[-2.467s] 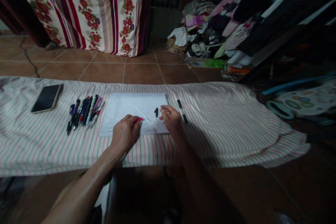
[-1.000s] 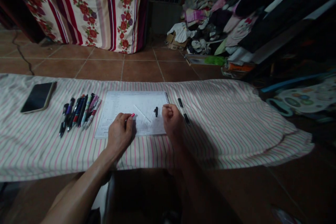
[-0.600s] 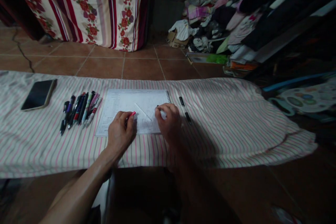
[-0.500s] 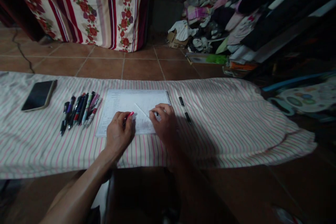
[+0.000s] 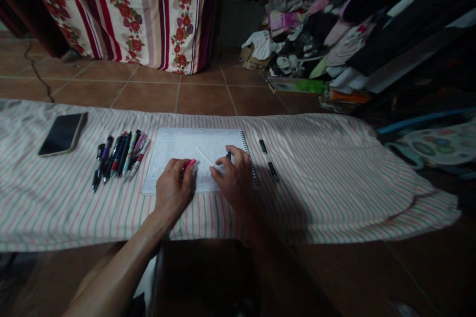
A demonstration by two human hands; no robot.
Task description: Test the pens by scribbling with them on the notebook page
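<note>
Over the left part of an open spiral notebook [image 5: 178,139], my left hand [image 5: 173,184] is closed around a pen part whose pink end [image 5: 190,163] sticks out past the fingertips. My right hand [image 5: 238,176] is bent over the notebook's right side, with a small black pen piece [image 5: 228,155] between its fingers. A thin white stick like a pen refill [image 5: 204,155] slants across the page, its lower end by my right thumb; whether the thumb touches it I cannot tell. Right of the notebook lies a black-and-white pen [image 5: 268,159].
Several pens [image 5: 121,156] lie in a bunch left of the notebook. A phone [image 5: 62,133] rests farther left on the striped cloth [image 5: 334,173]. Beyond are a floral curtain [image 5: 148,15], a heap of clothes [image 5: 286,34] and, at the right, a patterned plastic chair [image 5: 439,141].
The whole view has shifted slightly, so things sit a little farther right. My right fingers have spread somewhat, the thumb lower and the black piece more visible. My left hand keeps its hold.
</note>
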